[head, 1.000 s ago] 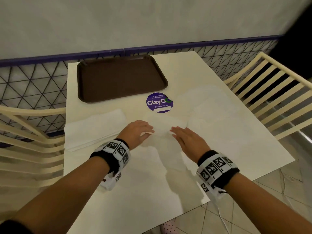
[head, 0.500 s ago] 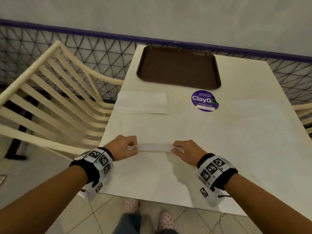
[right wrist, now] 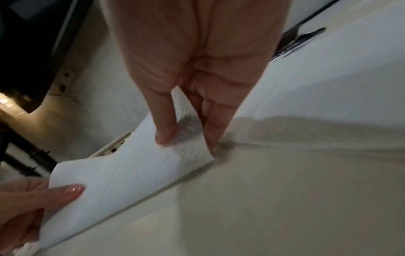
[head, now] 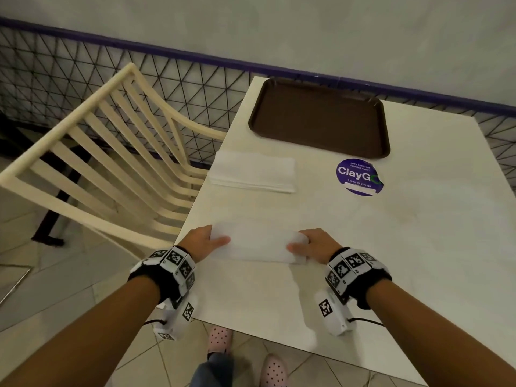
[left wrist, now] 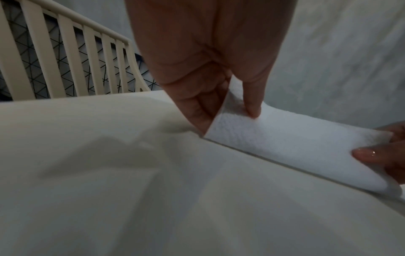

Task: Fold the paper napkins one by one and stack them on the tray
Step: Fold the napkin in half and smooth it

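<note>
A white paper napkin (head: 258, 244) lies on the cream table near its front edge, its near half lifted and curling away from me. My left hand (head: 206, 241) pinches its left end between thumb and fingers (left wrist: 252, 104). My right hand (head: 310, 244) pinches its right end, thumb (right wrist: 164, 124) on top of the napkin (right wrist: 122, 176). The napkin (left wrist: 295, 147) stands up off the table along a fold line. A stack of flat napkins (head: 252, 174) lies further back on the left. The brown tray (head: 321, 118) sits bare at the far edge.
A purple round ClayGo sticker (head: 358, 177) is stuck on the table (head: 418, 247) right of the stack. A cream slatted chair (head: 117, 152) stands at the table's left side, with a wire mesh fence (head: 69, 68) behind. My feet in pink dotted slippers (head: 220, 336) show below the table edge.
Both hands went from resting on the flat napkin to pinching its near ends, then lifted that edge up and over. My head turned left, bringing the left chair into view.
</note>
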`<state>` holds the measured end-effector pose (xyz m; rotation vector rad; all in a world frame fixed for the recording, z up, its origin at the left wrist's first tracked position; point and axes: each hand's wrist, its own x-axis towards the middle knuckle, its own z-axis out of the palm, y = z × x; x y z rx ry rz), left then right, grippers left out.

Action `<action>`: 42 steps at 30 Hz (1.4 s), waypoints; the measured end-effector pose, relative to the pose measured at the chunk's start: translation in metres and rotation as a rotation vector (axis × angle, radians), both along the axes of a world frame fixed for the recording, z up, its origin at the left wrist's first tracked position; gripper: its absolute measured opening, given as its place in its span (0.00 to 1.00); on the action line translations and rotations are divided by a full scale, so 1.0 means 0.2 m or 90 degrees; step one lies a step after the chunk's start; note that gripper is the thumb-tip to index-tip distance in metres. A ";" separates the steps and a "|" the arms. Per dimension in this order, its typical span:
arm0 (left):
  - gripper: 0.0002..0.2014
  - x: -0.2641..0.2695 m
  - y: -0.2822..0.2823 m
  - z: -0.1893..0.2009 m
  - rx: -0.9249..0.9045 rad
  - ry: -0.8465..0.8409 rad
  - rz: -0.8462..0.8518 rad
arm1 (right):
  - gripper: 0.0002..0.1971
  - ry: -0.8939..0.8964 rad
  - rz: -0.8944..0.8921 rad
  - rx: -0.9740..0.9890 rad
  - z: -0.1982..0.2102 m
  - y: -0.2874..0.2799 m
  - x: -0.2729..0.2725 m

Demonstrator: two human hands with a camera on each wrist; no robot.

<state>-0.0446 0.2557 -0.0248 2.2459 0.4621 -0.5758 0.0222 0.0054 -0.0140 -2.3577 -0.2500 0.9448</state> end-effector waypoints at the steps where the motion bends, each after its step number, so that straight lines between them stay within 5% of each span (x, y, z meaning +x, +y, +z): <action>1: 0.20 0.02 0.01 0.00 0.005 0.012 -0.005 | 0.16 0.003 -0.033 0.029 -0.01 0.00 0.02; 5: 0.20 0.08 0.04 0.00 0.013 0.042 -0.025 | 0.09 -0.013 -0.108 0.069 -0.02 0.04 0.06; 9: 0.20 0.15 0.06 0.00 0.020 0.058 -0.031 | 0.18 -0.043 -0.139 0.034 -0.04 0.10 0.11; 13: 0.21 0.20 0.08 -0.01 -0.007 0.077 0.003 | 0.11 -0.035 -0.165 -0.002 -0.06 0.13 0.15; 16: 0.22 0.23 0.10 -0.02 -0.010 0.095 0.013 | 0.19 -0.028 -0.188 -0.026 -0.07 0.15 0.17; 20: 0.20 0.25 0.11 -0.04 -0.011 0.099 0.013 | 0.16 -0.025 -0.188 -0.043 -0.10 0.15 0.19; 35: 0.23 0.27 0.06 -0.02 0.155 0.085 -0.035 | 0.18 -0.025 -0.207 -0.064 -0.12 0.16 0.22; 39: 0.24 0.26 0.02 0.01 0.191 -0.008 0.001 | 0.19 -0.025 -0.216 -0.053 -0.12 0.17 0.22; 42: 0.23 0.25 -0.06 0.07 0.351 -0.166 -0.112 | 0.22 -0.028 -0.218 -0.055 -0.12 0.17 0.22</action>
